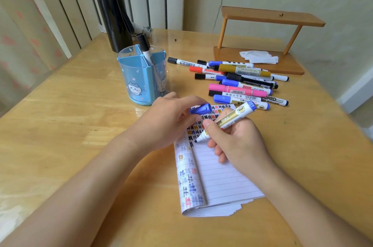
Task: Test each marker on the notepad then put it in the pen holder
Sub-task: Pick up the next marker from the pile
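My right hand grips an uncapped blue marker with a white and gold barrel, its tip touching the lined notepad among several coloured test marks. My left hand pinches the marker's blue cap just above the notepad's top left. A blue pen holder with a cat picture stands behind my left hand, one black-capped marker leaning in it. A pile of several capped markers lies to the right of the holder.
A tall black bottle stands behind the holder. A small wooden shelf with a crumpled white tissue sits at the back right. The wooden table ends at a wall and radiator behind.
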